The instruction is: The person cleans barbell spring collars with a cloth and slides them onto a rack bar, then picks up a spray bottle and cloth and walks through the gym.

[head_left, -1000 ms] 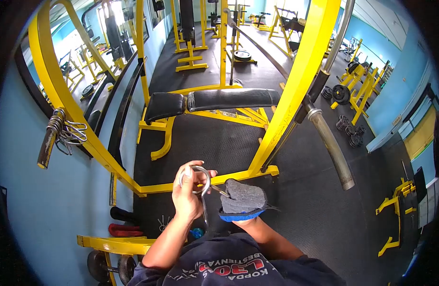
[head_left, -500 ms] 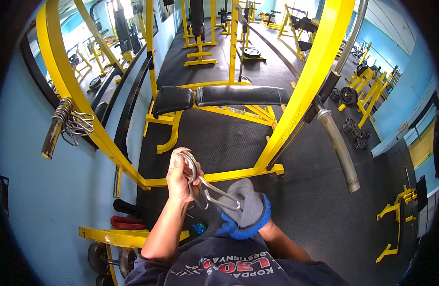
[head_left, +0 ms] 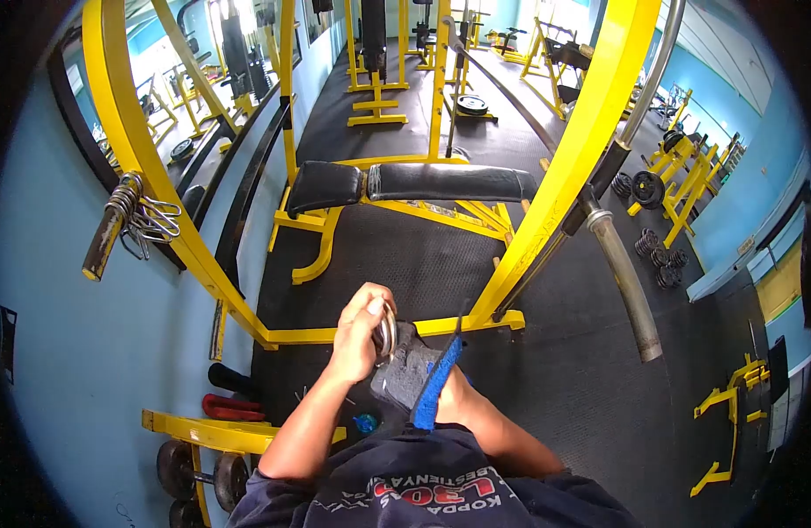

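Below the yellow rack's bottom bar, my left hand [head_left: 361, 330] has its fingers wrapped round a metal spring collar [head_left: 386, 333]. A grey and blue cloth mitt or wrap [head_left: 408, 374] covers my right hand [head_left: 449, 396], leaving only the wrist and heel bare. The cloth touches or lies just behind the collar, and the right fingers are hidden under it. More spring collars [head_left: 146, 220] hang on a peg of the rack at the left.
Ahead stands a black padded bench [head_left: 449, 183] within the yellow rack [head_left: 555, 167]. A barbell [head_left: 624, 282] rests at the right upright. Lower left are a yellow stand [head_left: 208, 451] with dumbbells [head_left: 230, 477] and a red pad [head_left: 232, 407]. Weight plates [head_left: 647, 189] sit at the right.
The collar has turned from face-on to nearly edge-on in my left hand, and its arms no longer show. The covered right hand has rotated and come closer to the left. The view has shifted slightly.
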The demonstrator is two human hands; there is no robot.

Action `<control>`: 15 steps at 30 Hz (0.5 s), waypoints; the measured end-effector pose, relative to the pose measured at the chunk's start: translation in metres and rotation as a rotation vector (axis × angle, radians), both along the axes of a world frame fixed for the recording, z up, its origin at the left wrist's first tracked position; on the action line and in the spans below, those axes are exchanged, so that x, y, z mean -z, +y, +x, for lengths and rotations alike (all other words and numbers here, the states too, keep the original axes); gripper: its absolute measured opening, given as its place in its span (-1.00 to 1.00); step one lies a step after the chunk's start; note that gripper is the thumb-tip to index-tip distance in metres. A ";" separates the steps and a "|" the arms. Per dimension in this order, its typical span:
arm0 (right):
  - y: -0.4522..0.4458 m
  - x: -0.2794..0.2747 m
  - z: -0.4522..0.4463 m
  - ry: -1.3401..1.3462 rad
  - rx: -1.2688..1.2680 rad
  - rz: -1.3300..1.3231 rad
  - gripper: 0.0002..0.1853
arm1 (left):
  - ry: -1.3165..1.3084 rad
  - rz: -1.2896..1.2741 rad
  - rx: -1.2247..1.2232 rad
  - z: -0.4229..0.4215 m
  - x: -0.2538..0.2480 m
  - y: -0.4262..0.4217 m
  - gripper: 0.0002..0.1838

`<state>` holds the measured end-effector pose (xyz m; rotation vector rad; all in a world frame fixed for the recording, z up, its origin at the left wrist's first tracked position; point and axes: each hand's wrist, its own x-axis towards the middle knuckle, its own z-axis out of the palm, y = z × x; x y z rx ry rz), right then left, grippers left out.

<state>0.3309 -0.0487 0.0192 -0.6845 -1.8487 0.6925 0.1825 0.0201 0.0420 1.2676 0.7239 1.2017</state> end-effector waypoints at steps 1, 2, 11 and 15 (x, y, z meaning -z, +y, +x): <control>-0.002 0.001 -0.004 0.115 -0.005 -0.089 -0.88 | 0.025 0.016 0.013 -0.001 -0.007 -0.004 -0.67; -0.002 -0.001 -0.006 0.111 -0.015 -0.087 -0.88 | 0.049 0.033 0.021 -0.003 -0.013 -0.007 -0.75; 0.006 0.016 -0.010 0.100 0.151 -0.017 -0.72 | 0.454 0.381 -0.009 -0.003 -0.033 -0.017 -0.75; -0.002 0.008 -0.012 0.284 0.212 -0.088 -0.84 | 0.480 0.403 -0.098 0.000 -0.037 -0.019 -0.72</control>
